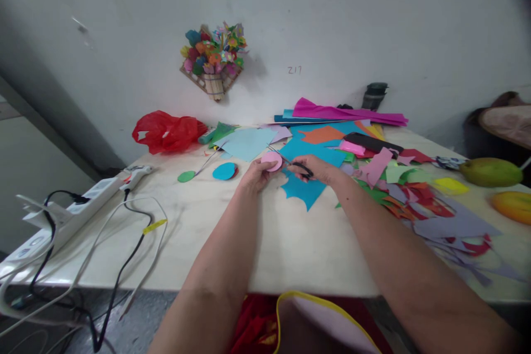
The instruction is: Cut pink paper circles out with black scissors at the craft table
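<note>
A round pink paper piece [271,161] is pinched in my left hand [256,175] above the middle of the table. My right hand [311,168] is closed around the black handles of a pair of scissors [305,169], whose blades point up and left, near the pink circle's right edge. Beneath and behind my right hand lies blue paper [306,191] with scalloped cut edges. To the left of my left hand, blue round pieces [224,171] rest on the table, with a green circle [186,176] farther left.
Paper scraps [415,199] cover the right side, near a dark phone [371,142] and a green mango-like fruit [492,172]. A red plastic bag [168,131] sits at the back left. A power strip [70,215] and cables run along the left edge.
</note>
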The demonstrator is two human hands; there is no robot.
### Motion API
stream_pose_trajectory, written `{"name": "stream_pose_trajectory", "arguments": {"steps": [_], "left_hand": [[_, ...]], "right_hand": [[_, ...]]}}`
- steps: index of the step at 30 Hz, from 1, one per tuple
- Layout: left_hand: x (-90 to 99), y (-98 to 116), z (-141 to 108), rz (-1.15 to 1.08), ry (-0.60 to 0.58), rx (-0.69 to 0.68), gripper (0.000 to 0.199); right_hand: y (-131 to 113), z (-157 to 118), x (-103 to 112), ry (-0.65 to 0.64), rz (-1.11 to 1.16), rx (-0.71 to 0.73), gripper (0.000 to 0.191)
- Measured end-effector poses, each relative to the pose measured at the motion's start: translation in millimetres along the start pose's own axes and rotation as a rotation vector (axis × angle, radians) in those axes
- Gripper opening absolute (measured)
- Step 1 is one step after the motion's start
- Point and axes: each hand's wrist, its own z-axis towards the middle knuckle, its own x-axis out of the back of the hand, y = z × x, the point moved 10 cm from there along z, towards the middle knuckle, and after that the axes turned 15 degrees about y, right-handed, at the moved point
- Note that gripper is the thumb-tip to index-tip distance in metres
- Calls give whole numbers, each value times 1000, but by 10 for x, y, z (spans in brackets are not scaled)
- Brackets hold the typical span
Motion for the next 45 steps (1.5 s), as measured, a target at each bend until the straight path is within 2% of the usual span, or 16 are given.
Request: {"name": "stream_pose_trajectory", "arguments": {"steps": [12,20,32,45], "left_hand": [[25,10,2,42,25,-6,20],[34,-1,11,31,37,6,18],[66,-42,-58,176,86,106,12],[63,-55,-32,189,57,92,16]], "right_hand": [[-3,8,25,43,-64,18,30],[-8,21,8,29,-59,46,33],[28,66,17,24,45,44,29],[15,64,50,26,-24,78,27]]}}
